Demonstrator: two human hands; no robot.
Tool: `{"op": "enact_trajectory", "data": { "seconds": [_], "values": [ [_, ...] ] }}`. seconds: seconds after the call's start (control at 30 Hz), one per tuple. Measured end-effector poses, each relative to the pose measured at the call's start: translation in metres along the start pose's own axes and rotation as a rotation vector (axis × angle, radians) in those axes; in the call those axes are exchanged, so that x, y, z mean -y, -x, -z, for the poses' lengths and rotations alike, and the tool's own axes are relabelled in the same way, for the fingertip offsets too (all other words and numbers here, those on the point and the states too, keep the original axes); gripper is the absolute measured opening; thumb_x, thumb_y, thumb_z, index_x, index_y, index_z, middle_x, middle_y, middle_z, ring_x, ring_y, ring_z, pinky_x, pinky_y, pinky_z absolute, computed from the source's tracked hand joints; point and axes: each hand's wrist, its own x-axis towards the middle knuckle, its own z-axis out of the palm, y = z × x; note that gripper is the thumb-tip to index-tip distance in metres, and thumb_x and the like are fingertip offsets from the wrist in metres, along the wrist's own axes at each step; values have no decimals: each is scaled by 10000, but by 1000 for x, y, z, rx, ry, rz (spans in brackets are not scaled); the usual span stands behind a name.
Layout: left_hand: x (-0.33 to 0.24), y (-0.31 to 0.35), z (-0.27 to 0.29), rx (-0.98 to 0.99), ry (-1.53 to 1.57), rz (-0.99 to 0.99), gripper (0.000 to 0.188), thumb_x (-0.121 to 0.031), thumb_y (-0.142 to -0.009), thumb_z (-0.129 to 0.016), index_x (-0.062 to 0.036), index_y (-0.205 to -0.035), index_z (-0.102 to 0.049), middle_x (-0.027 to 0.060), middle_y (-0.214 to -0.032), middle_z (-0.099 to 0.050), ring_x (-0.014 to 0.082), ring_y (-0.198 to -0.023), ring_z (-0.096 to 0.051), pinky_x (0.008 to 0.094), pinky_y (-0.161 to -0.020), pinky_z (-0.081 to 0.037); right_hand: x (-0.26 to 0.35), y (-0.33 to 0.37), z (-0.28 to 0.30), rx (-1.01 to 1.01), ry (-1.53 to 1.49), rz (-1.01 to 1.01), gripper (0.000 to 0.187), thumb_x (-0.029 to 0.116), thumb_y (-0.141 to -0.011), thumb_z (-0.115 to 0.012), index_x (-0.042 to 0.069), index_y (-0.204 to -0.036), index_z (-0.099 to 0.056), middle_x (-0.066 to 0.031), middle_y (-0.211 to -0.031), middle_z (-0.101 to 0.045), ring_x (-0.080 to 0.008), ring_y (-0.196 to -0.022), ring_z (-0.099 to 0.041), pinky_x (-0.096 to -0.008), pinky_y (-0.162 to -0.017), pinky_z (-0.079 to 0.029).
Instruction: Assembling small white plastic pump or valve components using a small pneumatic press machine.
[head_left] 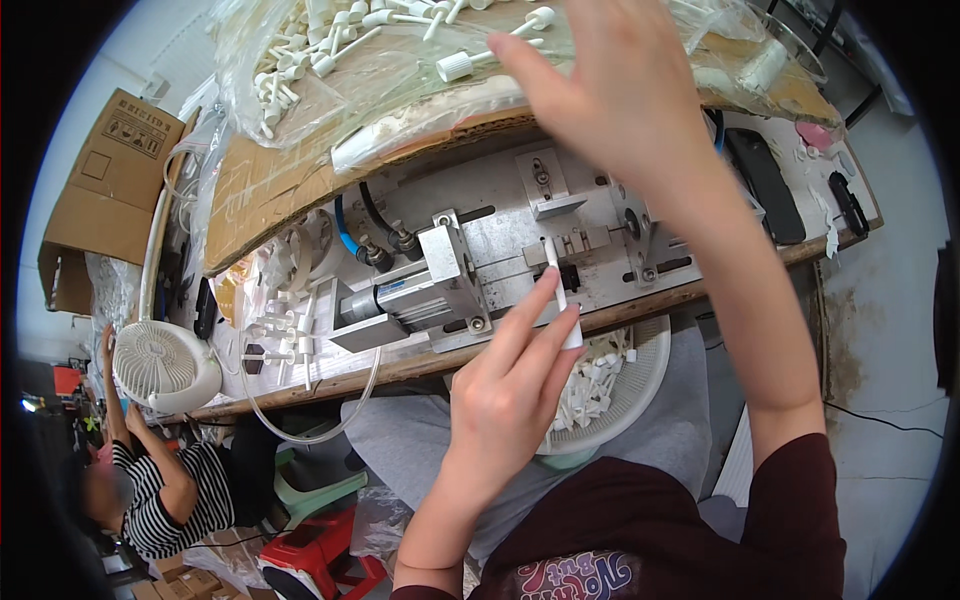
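Note:
My left hand (495, 400) pinches a white plastic cap with a thin stem (556, 285) between thumb and fingers. The stem points away from me over a small metal block (570, 247) on the machine's plate; whether it touches the block I cannot tell. Above the cardboard sheet (290, 190), my right hand (630, 90) reaches far forward, thumb spread from the fingers, whose tips run out of the picture at the top. Beside its thumb lies a loose ribbed white cap with a stem (455, 67). A heap of similar stemmed caps (300, 50) rests on clear plastic film.
A pneumatic cylinder (390, 300) with hoses is fixed left of the block. On my lap sits a white basket (655, 370) of stemmed caps. A black phone (765, 185) lies right, a white fan (167, 367) stands left. Another person in a striped shirt (185, 500) sits lower left.

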Motion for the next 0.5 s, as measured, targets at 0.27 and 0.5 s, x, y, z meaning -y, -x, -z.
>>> {"op": "enact_trajectory", "data": {
  "seconds": [0.27,0.5],
  "values": [
    [13,-11,-15,-45,-329,-139,275,-111,-760,-814,-54,-1024,-762,40,-1171,-739,176,-637,-651,278,-604,-511,-34,-39,-44,912,-198,-288,532,380,-800,-777,32,-1191,-680,-206,-1089,-705,-360,-1082,-656,-430,-935,-509],
    [17,-10,-13,7,-303,-155,284,-64,-754,-782,-3,-1029,-750,96,-1194,-727,144,-639,-664,274,-601,-481,-24,-28,-46,803,-248,-156,357,303,-889,-706,9,-1080,-636,-232,-1031,-705,-384,-975,-676,-464,-863,-518]
  ]
}}
